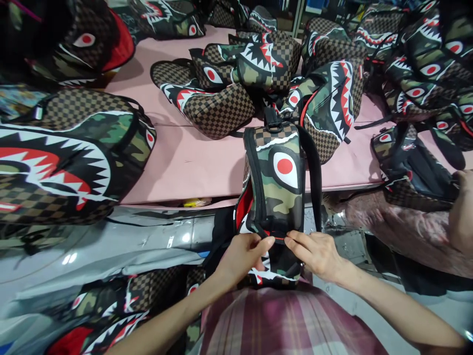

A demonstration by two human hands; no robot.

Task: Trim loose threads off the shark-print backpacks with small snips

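Observation:
A camouflage and brown-check backpack [283, 197] with a red-and-white eye print rests partly on the table's edge and partly against my lap. My left hand [251, 251] pinches the fabric at a seam with red edging, thumb and fingers closed. Just beside it, my right hand [314, 251] grips the same seam between thumb and fingertips. The backpack's left side gapes and shows red lining. A black strap [314, 172] curves down its right side, and a black buckle lies at its top.
More shark-print backpacks lie on the pink table [195, 167], including a check backpack [218, 111] ahead and a large backpack [74, 158] at left. Other backpacks [111, 301] sit low at left. Another person's hand [461, 212] is by a small backpack [417, 167] at right.

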